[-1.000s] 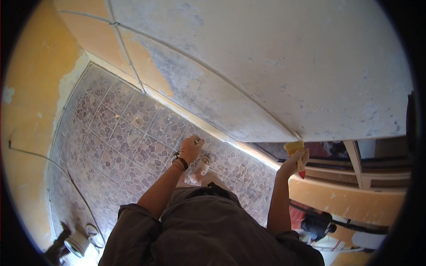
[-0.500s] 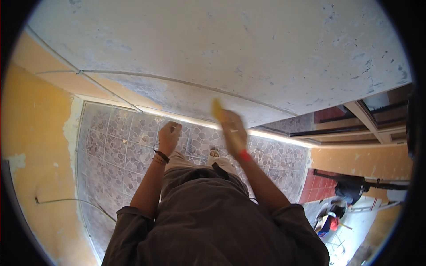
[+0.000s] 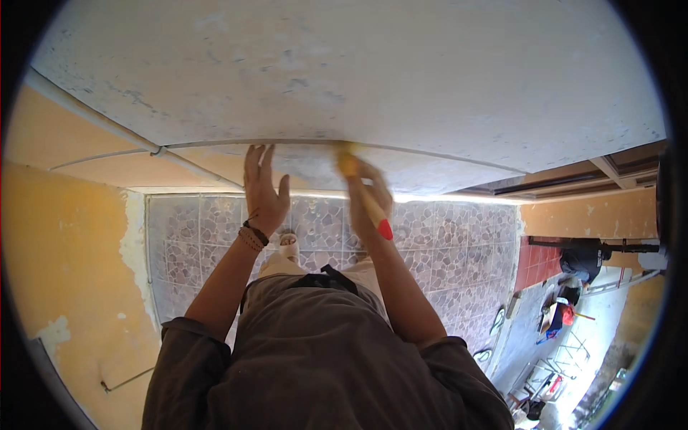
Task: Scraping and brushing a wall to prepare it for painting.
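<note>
A blurred paintbrush [image 3: 372, 206] with a pale handle, a red handle end and a yellow head is gripped in my right hand [image 3: 370, 193]. Its head meets the thin raised strip [image 3: 423, 154] running across the patchy whitish wall [image 3: 430, 79]; the bristles are too smeared to make out. My left hand [image 3: 266, 191] is open, fingers stretched up toward the same strip, holding nothing. Whether its fingertips touch the wall I cannot tell. Dark bracelets circle the left wrist.
A pipe [image 3: 107, 118] runs along the wall at the left, beside a peeling yellow wall [image 3: 72, 244]. Below me is stone-patterned tiled floor [image 3: 444, 244]. Brown wooden frames [image 3: 609, 172] stand at the right. Farther right are a person in dark clothes [image 3: 582, 256], sandals [image 3: 497, 322] and assorted clutter.
My left hand has risen and its curled fingers have stretched out. The paintbrush in my right hand has come up against the strip, its red handle end swinging lower right. My view has shifted.
</note>
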A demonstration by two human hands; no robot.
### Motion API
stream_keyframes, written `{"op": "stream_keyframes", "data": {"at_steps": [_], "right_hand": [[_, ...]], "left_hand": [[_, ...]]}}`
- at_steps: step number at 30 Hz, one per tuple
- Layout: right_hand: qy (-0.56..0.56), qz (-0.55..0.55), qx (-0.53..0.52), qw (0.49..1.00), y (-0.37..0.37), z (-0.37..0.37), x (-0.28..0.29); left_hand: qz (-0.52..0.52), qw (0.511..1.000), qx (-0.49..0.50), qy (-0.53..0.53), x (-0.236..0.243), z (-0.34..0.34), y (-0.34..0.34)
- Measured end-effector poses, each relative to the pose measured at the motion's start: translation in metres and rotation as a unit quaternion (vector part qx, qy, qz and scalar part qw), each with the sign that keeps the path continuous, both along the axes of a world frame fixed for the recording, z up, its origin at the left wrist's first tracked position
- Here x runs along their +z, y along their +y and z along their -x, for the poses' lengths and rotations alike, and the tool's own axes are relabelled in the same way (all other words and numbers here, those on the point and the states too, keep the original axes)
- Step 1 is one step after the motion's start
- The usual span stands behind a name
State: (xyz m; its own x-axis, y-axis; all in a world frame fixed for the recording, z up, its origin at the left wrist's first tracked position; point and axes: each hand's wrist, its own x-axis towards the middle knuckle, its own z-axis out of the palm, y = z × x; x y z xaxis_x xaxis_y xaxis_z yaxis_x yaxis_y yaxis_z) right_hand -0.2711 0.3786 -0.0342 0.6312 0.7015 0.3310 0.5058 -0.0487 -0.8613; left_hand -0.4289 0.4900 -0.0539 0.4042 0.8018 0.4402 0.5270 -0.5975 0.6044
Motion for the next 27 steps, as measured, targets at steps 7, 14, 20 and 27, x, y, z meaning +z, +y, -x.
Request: {"op": "stream_keyframes", "data": {"at_steps": [7, 14, 20, 27], "right_hand": [[-0.001, -0.104, -0.25, 0.963, -0.064, -0.108, -0.017], [-0.114, -0.054, -0.33, 0.935, 0.012, -0.027, -0.033], [0.021, -0.09, 0.212, 0.973, 0.093, 0.143, 0.001], [0.134, -0.215, -0.222, 0.942, 0.022, 0.016, -0.035]], "left_hand": [[-0.019, 0.995, -0.043, 0.091, 0.004, 0.04, 0.016], [-0.035, 0.987, -0.056, 0.143, 0.01, 0.063, 0.027], [-0.009, 0.997, 0.002, 0.072, -0.007, 0.094, 0.033], [0.101, 0.991, 0.066, 0.057, -0.035, 0.17, 0.021]]}}
